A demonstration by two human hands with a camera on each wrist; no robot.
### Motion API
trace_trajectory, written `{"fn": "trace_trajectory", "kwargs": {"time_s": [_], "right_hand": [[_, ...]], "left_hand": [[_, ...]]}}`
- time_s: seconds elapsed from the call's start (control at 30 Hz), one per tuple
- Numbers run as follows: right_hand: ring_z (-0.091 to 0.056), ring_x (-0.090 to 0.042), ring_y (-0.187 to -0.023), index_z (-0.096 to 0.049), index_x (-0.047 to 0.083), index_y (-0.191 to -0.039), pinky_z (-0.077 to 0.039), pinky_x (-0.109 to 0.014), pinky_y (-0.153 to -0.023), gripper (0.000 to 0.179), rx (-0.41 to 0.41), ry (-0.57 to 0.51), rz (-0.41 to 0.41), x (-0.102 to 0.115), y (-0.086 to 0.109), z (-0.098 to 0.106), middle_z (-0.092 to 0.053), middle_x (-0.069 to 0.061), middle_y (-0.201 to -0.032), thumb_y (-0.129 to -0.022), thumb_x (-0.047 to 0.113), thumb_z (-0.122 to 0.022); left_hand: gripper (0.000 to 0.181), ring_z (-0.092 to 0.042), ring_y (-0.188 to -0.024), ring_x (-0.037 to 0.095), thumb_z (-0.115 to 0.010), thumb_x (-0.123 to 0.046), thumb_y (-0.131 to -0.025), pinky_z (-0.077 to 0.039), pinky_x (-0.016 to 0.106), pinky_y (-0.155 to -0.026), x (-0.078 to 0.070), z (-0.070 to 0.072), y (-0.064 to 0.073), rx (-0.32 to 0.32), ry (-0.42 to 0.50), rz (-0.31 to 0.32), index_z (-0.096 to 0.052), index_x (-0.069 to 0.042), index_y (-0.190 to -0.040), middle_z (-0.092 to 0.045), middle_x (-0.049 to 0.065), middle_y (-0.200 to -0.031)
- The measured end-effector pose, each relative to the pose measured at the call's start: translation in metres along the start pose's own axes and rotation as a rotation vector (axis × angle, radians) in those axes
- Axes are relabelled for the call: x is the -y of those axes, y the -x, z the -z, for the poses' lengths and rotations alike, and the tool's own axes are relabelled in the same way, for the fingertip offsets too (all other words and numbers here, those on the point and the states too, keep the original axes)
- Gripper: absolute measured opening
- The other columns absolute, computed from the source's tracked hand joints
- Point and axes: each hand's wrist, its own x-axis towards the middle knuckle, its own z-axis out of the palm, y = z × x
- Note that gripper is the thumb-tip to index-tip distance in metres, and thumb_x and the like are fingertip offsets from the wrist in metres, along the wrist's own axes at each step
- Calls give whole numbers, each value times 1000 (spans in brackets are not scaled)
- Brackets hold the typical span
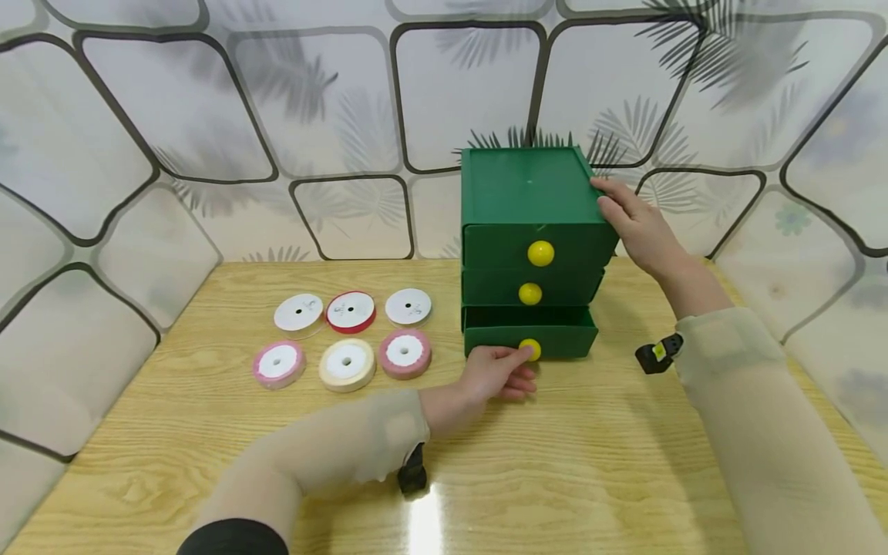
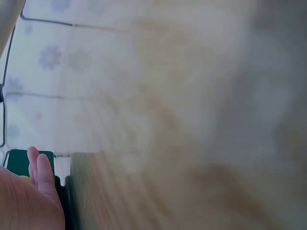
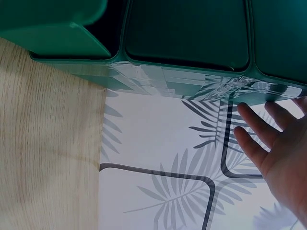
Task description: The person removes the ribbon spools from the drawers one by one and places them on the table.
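A green cabinet with three drawers and round yellow knobs stands on the table. Its bottom drawer is pulled partway out, its inside dark at the back. My left hand pinches that drawer's knob between thumb and index finger, the other fingers below. At the cabinet's upper right edge rests my right hand. The right wrist view shows the right hand's fingers spread loosely along the cabinet's taped side. In the left wrist view, part of the left hand shows at the lower left corner.
Left of the cabinet, several ribbon spools lie flat in two rows, among them a red-edged spool, a cream spool and a pink spool. A patterned covering rises behind the wooden table and at both sides.
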Motion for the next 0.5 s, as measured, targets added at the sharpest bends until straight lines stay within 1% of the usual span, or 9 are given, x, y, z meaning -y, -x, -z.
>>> {"fn": "trace_trajectory", "kwargs": {"time_s": [0.23, 0.5], "right_hand": [[-23, -46, -139, -24, 20, -156, -19, -61, -109, 61, 5, -3, 6, 0, 0, 0, -22, -21, -156, -103, 50, -31], [-23, -46, -139, -24, 19, -156, -19, -61, -109, 61, 3, -10, 17, 0, 1, 0, -22, -22, -156, -103, 50, -31]], "left_hand": [[34, -68, -62, 14, -63, -26, -96, -57, 31, -62, -3, 1, -15, -14, 24, 17, -67, 5, -110, -70, 10, -80], [35, -65, -58, 13, -61, -24, -98, -57, 28, -59, -7, 1, -30, -41, 61, 27, -64, 7, -113, -69, 10, -77]]}}
